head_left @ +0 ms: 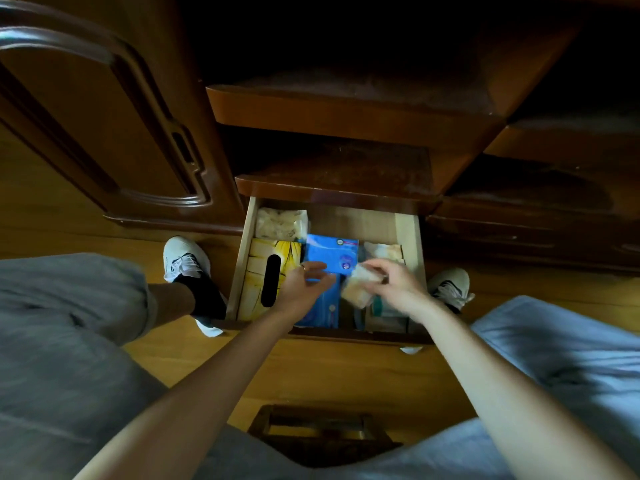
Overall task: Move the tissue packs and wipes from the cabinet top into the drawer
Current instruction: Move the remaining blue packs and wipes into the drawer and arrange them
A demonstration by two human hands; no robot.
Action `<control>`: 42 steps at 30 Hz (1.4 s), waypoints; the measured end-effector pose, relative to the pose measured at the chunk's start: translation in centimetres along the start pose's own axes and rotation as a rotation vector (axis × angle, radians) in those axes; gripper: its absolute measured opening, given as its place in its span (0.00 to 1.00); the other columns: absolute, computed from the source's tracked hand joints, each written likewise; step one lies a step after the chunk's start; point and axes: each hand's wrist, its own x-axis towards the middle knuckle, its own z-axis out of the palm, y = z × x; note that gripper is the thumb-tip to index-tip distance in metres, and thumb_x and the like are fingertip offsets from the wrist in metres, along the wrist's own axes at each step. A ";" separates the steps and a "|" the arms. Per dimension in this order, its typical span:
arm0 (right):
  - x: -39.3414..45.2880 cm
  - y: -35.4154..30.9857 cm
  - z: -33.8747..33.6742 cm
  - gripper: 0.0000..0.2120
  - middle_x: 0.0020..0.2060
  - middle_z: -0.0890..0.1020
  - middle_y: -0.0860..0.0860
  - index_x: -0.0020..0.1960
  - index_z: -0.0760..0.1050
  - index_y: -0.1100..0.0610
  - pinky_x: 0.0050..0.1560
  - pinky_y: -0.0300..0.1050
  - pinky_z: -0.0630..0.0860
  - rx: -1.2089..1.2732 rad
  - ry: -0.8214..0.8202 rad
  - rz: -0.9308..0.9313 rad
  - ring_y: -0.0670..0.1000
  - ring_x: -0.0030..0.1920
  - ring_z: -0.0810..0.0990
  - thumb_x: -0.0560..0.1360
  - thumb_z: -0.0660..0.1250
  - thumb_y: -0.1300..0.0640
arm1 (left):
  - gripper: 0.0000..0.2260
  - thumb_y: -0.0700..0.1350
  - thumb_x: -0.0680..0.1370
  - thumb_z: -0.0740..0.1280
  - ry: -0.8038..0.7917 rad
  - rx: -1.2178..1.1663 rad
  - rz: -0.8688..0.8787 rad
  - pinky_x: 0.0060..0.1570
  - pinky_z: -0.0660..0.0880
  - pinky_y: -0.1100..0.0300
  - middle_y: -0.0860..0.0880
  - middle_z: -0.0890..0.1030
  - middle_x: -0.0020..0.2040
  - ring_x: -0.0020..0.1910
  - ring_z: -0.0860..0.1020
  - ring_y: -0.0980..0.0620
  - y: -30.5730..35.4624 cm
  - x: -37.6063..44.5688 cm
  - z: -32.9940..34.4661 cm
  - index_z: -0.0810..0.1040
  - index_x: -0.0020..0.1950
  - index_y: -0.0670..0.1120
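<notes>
The open drawer (408, 237) holds several packs. A yellow tissue box (254, 271) with a dark slot lies along its left side, and a clear pack of pale tissues (280, 223) sits at the back left. A blue wipes pack (332, 254) lies in the middle, with more pale packs (386, 251) at the right. My right hand (398, 285) grips a small pale tissue pack (360, 285) over the drawer's middle right. Over the blue wipes pack hovers my left hand (304, 285), fingers relaxed and holding nothing. The cabinet top (339, 168) above the drawer is bare.
A dark wooden cabinet door (104, 116) stands at the left and shelves (346, 98) rise behind the drawer. My knees in grey trousers frame the view, with my white shoes (185, 259) either side of the drawer. A small wooden stool (322, 431) sits under me.
</notes>
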 end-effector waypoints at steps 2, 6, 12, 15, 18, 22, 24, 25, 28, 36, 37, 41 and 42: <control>1.0 1.4 -0.6 0.24 0.66 0.79 0.50 0.70 0.76 0.54 0.64 0.46 0.76 -0.117 0.079 0.038 0.51 0.66 0.77 0.76 0.76 0.59 | 0.13 0.48 0.80 0.71 0.044 0.133 0.027 0.50 0.78 0.62 0.50 0.82 0.56 0.52 0.80 0.55 -1.0 0.8 -0.9 0.78 0.64 0.47; 2.5 3.9 0.8 0.26 0.67 0.78 0.50 0.73 0.72 0.53 0.51 0.34 0.75 -0.127 -0.159 0.111 0.46 0.62 0.78 0.77 0.74 0.59 | 0.11 0.46 0.81 0.68 0.046 0.204 -0.032 0.57 0.79 0.50 0.50 0.82 0.55 0.55 0.81 0.49 -3.1 1.8 -2.7 0.79 0.64 0.48; 4.4 5.1 5.0 0.16 0.65 0.77 0.52 0.69 0.72 0.52 0.63 0.53 0.75 -0.287 -0.354 0.076 0.53 0.65 0.76 0.81 0.65 0.60 | 0.11 0.47 0.82 0.67 0.010 0.221 -0.067 0.49 0.77 0.64 0.52 0.82 0.54 0.52 0.82 0.54 -4.4 1.7 -2.5 0.79 0.63 0.49; 5.1 5.4 5.1 0.18 0.66 0.77 0.54 0.69 0.68 0.50 0.61 0.54 0.75 -0.454 -0.472 0.051 0.55 0.64 0.76 0.81 0.62 0.61 | 0.11 0.46 0.83 0.67 -0.004 0.224 -0.077 0.52 0.78 0.60 0.50 0.82 0.55 0.53 0.82 0.53 -4.4 1.7 -2.3 0.79 0.65 0.48; 6.0 5.2 5.2 0.18 0.69 0.75 0.58 0.71 0.66 0.49 0.55 0.54 0.75 -0.719 -0.532 0.046 0.59 0.65 0.77 0.82 0.60 0.55 | 0.11 0.45 0.83 0.67 -0.007 0.230 -0.088 0.55 0.79 0.57 0.49 0.83 0.53 0.52 0.82 0.52 -4.5 2.0 -2.1 0.79 0.64 0.47; 6.2 4.7 5.9 0.13 0.62 0.80 0.56 0.67 0.70 0.48 0.52 0.54 0.77 -0.999 -0.520 -0.076 0.58 0.59 0.80 0.82 0.60 0.54 | 0.10 0.45 0.83 0.67 -0.017 0.226 -0.097 0.53 0.78 0.59 0.50 0.83 0.53 0.52 0.83 0.52 -4.8 2.0 -2.1 0.79 0.64 0.47; 5.8 5.0 6.2 0.08 0.56 0.82 0.53 0.61 0.74 0.48 0.51 0.52 0.78 -1.068 -0.426 -0.135 0.55 0.55 0.82 0.82 0.62 0.54 | 0.11 0.46 0.82 0.67 -0.020 0.233 -0.101 0.53 0.79 0.59 0.50 0.83 0.54 0.51 0.83 0.53 -4.9 2.1 -2.0 0.79 0.64 0.48; 5.6 5.0 6.4 0.07 0.53 0.82 0.52 0.58 0.76 0.49 0.51 0.51 0.78 -1.102 -0.377 -0.154 0.54 0.54 0.82 0.82 0.64 0.54 | 0.11 0.46 0.82 0.67 -0.021 0.237 -0.102 0.53 0.79 0.59 0.50 0.83 0.54 0.50 0.83 0.54 -4.9 2.1 -2.0 0.79 0.64 0.49; 4.8 4.8 7.2 0.04 0.50 0.83 0.51 0.55 0.78 0.51 0.52 0.50 0.80 -1.235 -0.292 -0.154 0.53 0.52 0.83 0.80 0.68 0.54 | 0.11 0.47 0.82 0.67 -0.025 0.254 -0.109 0.55 0.79 0.57 0.51 0.83 0.54 0.52 0.83 0.53 -4.9 2.0 -1.9 0.78 0.64 0.50; 5.0 4.2 6.9 0.09 0.57 0.82 0.54 0.61 0.77 0.53 0.56 0.51 0.78 -1.064 -0.266 -0.085 0.55 0.59 0.81 0.82 0.66 0.53 | 0.11 0.46 0.82 0.66 -0.038 0.274 -0.102 0.59 0.79 0.52 0.49 0.82 0.56 0.55 0.82 0.51 -4.6 1.5 -2.2 0.78 0.65 0.49; 5.0 4.3 6.8 0.09 0.57 0.82 0.54 0.60 0.77 0.52 0.54 0.51 0.77 -1.053 -0.272 -0.088 0.55 0.59 0.81 0.82 0.66 0.53 | 0.11 0.46 0.82 0.66 -0.040 0.273 -0.099 0.59 0.79 0.53 0.49 0.82 0.57 0.55 0.82 0.50 -4.5 1.5 -2.3 0.78 0.64 0.49; 4.4 4.9 7.3 0.07 0.59 0.80 0.53 0.57 0.79 0.52 0.54 0.51 0.77 -1.003 -0.243 -0.080 0.55 0.59 0.79 0.80 0.67 0.53 | 0.10 0.47 0.82 0.66 -0.043 0.264 -0.090 0.50 0.77 0.62 0.50 0.82 0.57 0.51 0.83 0.54 -4.3 1.5 -2.4 0.78 0.63 0.51; 4.2 4.9 7.4 0.07 0.60 0.79 0.52 0.57 0.80 0.52 0.55 0.52 0.78 -0.993 -0.233 -0.082 0.55 0.60 0.79 0.80 0.68 0.54 | 0.09 0.47 0.82 0.66 -0.042 0.269 -0.085 0.47 0.76 0.64 0.51 0.82 0.56 0.49 0.83 0.56 -4.2 1.5 -2.3 0.78 0.62 0.52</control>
